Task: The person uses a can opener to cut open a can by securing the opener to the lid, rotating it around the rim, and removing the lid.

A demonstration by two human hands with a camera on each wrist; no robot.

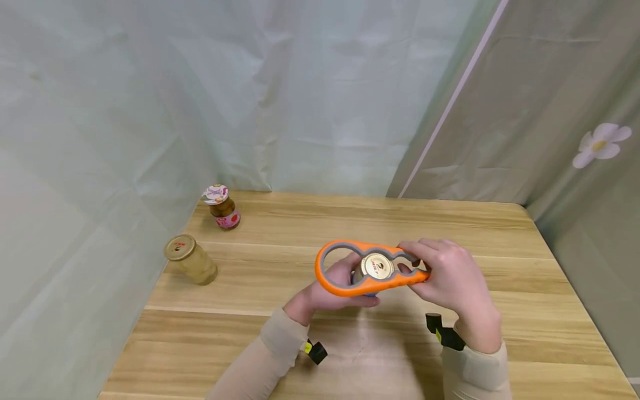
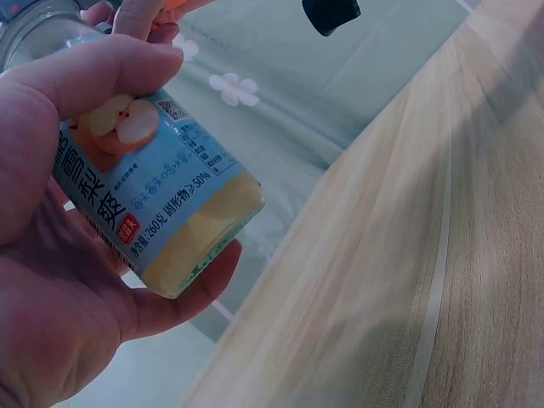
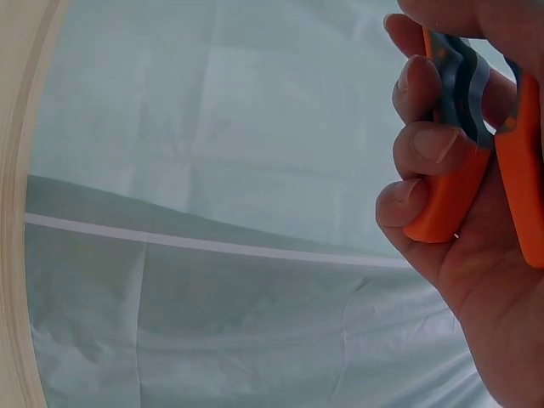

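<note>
My left hand point(image 1: 327, 293) grips a glass jar point(image 2: 170, 191) with a blue label showing cut fruit. Seen from above, the jar's gold lid point(image 1: 377, 266) sits in the middle notch of an orange and grey jar opener point(image 1: 395, 281). The opener's large round loop reaches left over my left hand. My right hand point(image 1: 457, 275) holds the opener by its handle end. In the right wrist view, curled fingers wrap one orange handle point(image 3: 455, 200), with the second handle point(image 3: 520, 187) beside it near the palm.
Two more jars stand at the left of the wooden table point(image 1: 280, 233): a pale one with a gold lid point(image 1: 180, 247), and behind it a dark one with a pink label point(image 1: 227, 218). A hanging curtain point(image 1: 320, 100) runs along the table's back and sides.
</note>
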